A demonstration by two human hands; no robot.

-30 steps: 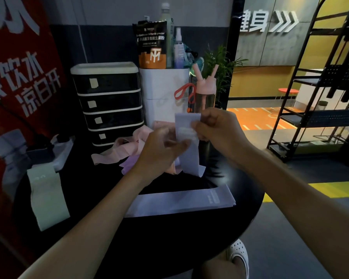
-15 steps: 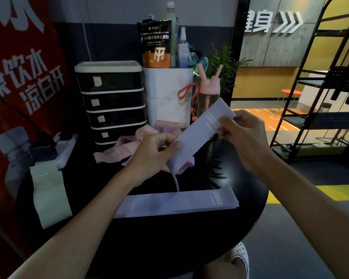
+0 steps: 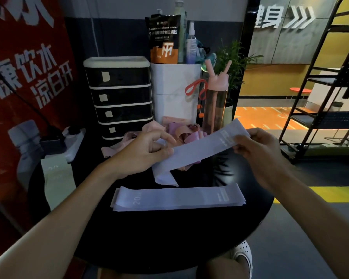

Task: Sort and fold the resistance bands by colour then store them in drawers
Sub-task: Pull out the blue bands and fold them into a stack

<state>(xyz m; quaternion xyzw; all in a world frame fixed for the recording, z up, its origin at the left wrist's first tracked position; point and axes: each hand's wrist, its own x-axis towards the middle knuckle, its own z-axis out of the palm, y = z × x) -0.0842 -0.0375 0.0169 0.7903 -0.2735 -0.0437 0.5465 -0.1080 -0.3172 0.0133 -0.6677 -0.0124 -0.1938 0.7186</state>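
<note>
I hold a pale lilac resistance band [image 3: 199,148] stretched slantwise above the round black table [image 3: 169,234]. My left hand [image 3: 143,154] pinches its lower left part; the loose end droops to the tabletop. My right hand [image 3: 258,152] pinches its upper right end by the printed label. Flat on the table below lies a stack of lilac bands [image 3: 177,198]. A tangled heap of pink and purple bands [image 3: 181,131] sits behind my hands. A pale green band [image 3: 56,182] hangs over the table's left edge. The black drawer unit [image 3: 119,97] stands at the back, all drawers closed.
A white bin [image 3: 175,93] holding a supplement pouch and spray bottles stands right of the drawers, with a pink bottle [image 3: 216,103] and a potted plant beside it. A power strip [image 3: 73,137] lies at the left. A black metal rack [image 3: 326,97] stands to the right.
My hands have pulled apart, the right one moving right, so the lilac band went from hanging folded to stretched out at a slant. The view has tilted slightly.
</note>
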